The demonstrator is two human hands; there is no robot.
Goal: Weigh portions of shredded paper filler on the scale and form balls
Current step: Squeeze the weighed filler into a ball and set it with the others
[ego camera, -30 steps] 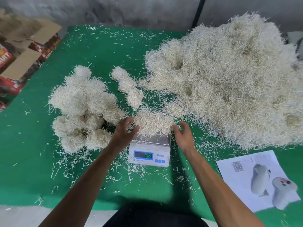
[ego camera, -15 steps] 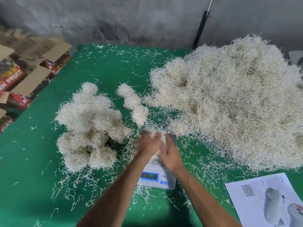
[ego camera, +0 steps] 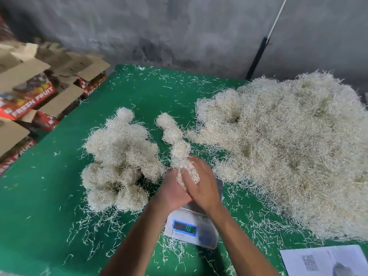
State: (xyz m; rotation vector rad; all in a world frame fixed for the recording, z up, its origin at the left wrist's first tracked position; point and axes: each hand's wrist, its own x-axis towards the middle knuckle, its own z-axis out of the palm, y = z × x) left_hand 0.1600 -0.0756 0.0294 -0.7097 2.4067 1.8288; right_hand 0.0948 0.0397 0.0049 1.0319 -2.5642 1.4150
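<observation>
Digits on the white digital scale [ego camera: 191,229] blur unreadably beneath the left hand [ego camera: 171,193] and right hand [ego camera: 203,188], which squeeze a pale wad of shredded paper filler [ego camera: 187,173] between them above its half-hidden platform, on a strand-littered green cloth-covered table [ego camera: 49,186] against a grey concrete wall [ego camera: 179,26].
</observation>
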